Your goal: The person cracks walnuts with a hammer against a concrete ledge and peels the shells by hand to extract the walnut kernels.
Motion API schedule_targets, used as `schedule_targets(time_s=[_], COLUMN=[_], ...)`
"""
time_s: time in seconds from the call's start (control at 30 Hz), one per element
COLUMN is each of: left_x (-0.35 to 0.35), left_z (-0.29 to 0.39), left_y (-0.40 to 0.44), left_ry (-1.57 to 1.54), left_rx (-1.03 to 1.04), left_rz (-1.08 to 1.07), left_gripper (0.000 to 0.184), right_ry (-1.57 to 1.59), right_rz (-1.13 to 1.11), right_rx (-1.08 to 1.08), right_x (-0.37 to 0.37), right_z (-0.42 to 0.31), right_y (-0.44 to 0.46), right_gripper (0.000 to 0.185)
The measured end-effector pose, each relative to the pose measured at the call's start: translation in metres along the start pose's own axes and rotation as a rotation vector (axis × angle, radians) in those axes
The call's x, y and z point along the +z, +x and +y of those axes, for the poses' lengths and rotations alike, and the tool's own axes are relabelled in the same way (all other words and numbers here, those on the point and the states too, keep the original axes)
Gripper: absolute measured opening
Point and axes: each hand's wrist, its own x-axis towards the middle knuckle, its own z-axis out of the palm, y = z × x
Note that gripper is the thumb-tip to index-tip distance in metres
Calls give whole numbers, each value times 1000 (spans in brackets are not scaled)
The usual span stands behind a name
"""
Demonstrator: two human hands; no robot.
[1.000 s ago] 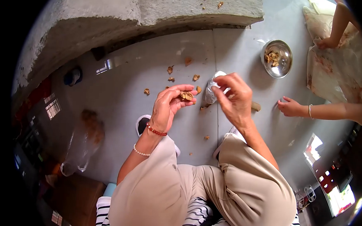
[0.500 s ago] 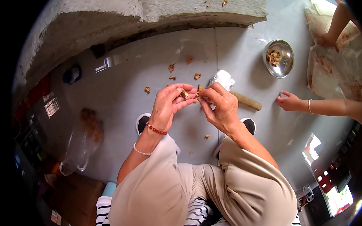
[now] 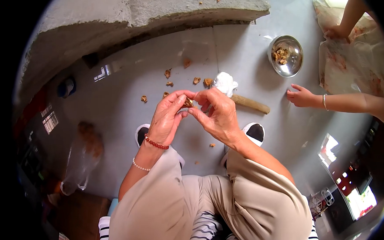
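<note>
Lying well off to my left, a clear plastic bag is slumping beside brown lumps too blurred to name. Several shell bits are dotting the floor beyond my hands. My left hand is grasping a cracked walnut piece between thumb and fingers, palm turned inward, probably so the broken side is facing my other fingers. My right hand is meeting it from the other side, thumb and fingertips right at its edge — whether they are pinching it or only touching it, I cannot tell. I am holding the walnut piece in front of me, above my feet, which is likely giving me a close view of it.

Just beyond my right hand, a tool with a white-wrapped head and a wooden handle is resting on the floor, leaving both my hands free. Farther right, a steel bowl is holding nut pieces — its open top is probably catching them neatly. Near it, another person's hand is hovering, holding nothing I can see.
</note>
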Motion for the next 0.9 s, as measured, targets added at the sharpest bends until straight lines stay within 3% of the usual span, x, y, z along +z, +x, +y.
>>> schedule_targets(time_s=[0.13, 0.27, 0.63, 0.9], left_x=[-1, -1, -2, -7], left_z=[0, 1, 1, 1], left_y=[3, 2, 2, 3], left_ry=[-29, -35, -143, -52], left_rx=[37, 37, 121, 99], left_rz=[-71, -59, -139, -138], left_gripper=[25, 26, 26, 25], right_ry=[110, 295, 334, 227], right_rz=[17, 39, 167, 183], right_rx=[26, 230, 162, 28], right_x=[3, 5, 1, -3], right_z=[-1, -1, 0, 2], right_y=[1, -1, 2, -1], right_gripper=[23, 18, 16, 13])
